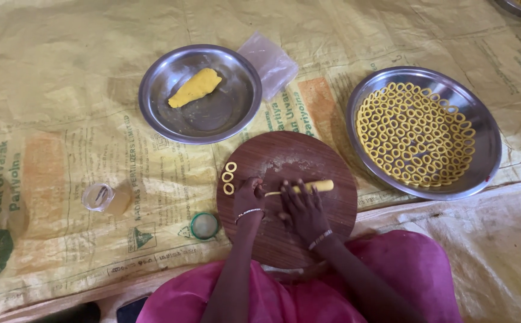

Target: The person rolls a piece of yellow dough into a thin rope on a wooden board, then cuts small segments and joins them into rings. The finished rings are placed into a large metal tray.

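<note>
A round brown wooden board [308, 158] lies in front of me. On it rests a thin roll of yellow dough [314, 186]. My left hand [248, 196] pinches the roll's thin left end. My right hand [302, 206] lies on the roll's middle, fingers spread over it. Three small yellow dough rings [229, 177] sit at the board's left edge. A steel plate [485, 155] to the right holds several such rings [416, 134]. Another steel plate [212, 119] behind the board holds a lump of yellow dough [195, 88].
A printed yellow plastic sheet [63, 90] covers the floor. A small jar [105, 197] and a green-rimmed lid [204, 225] lie left of the board. A clear plastic bag [270, 61] rests beside the dough plate. Another plate's rim [520, 7] shows at the top right corner.
</note>
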